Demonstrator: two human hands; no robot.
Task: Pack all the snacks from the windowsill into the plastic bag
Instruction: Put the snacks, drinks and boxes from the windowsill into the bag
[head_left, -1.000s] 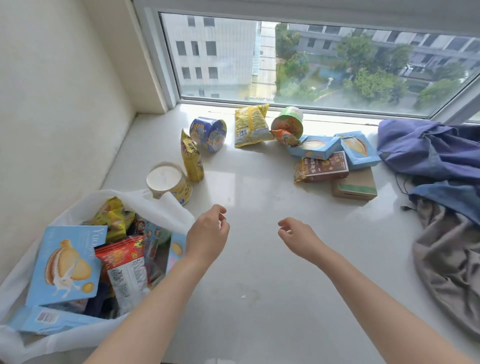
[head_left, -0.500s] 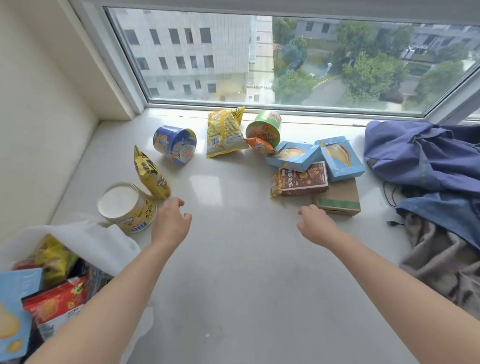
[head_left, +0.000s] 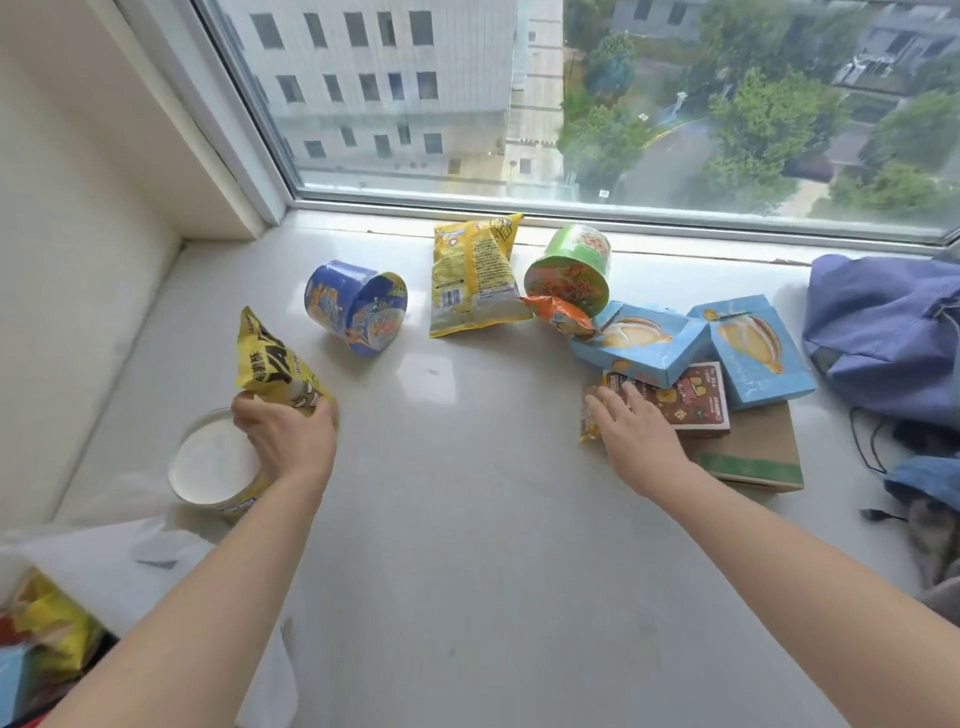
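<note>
Both my hands are on snacks on the smooth pale windowsill (head_left: 467, 519).
My left hand (head_left: 291, 441) grips a crinkly yellow foil packet (head_left: 270, 364), upright just beyond the plastic bag (head_left: 104, 561). My right hand (head_left: 639, 436) lies flat, fingers loose, on a dark red cardboard box (head_left: 691, 400) well right of the bag. The thin white bag slumps open and holds a glossy yellow packet (head_left: 52, 634). A round white-lidded tub (head_left: 215, 462) stands just beyond the bag.

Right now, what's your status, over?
Left hand grips yellow snack bag. Right hand open on red box. Plastic bag lower left, snacks inside. White-lidded tub beside left hand.
</note>
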